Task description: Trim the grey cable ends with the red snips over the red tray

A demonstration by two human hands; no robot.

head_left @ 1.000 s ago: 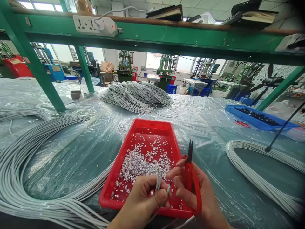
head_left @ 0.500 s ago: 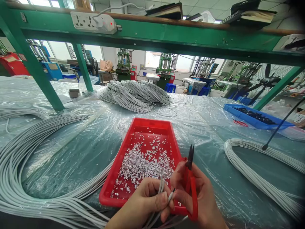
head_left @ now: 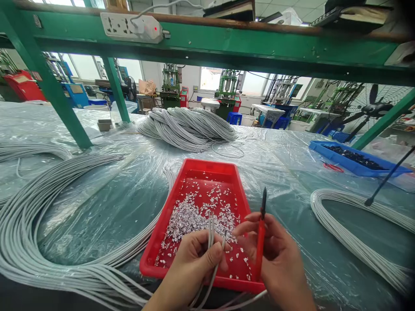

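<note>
My left hand (head_left: 197, 261) is closed around several thin grey cables (head_left: 211, 229), whose cut ends point up from between thumb and fingers. In my right hand (head_left: 282, 259) is a pair of red-handled scissors (head_left: 260, 246), seen edge-on with the dark blades together and pointing up. The right thumb and forefinger are near one cable end, slightly blurred, and I cannot tell whether they touch it. Beneath both hands lies a red tray (head_left: 241, 194). Small silvery foil scraps (head_left: 188, 218) are scattered over its floor.
Coiled grey cables lie left (head_left: 19, 233) and right (head_left: 343, 242), with a larger bundle (head_left: 188, 127) behind the tray. A blue tray (head_left: 359, 160) of black parts sits at back right. A green shelf beam (head_left: 227, 47) carrying a power strip (head_left: 131, 28) crosses above the plastic-covered table.
My right hand has moved slightly away from the left, and the scissors have turned edge-on with their blades closer together. The cable ends now stand more upright. The whole view has shifted a little.
</note>
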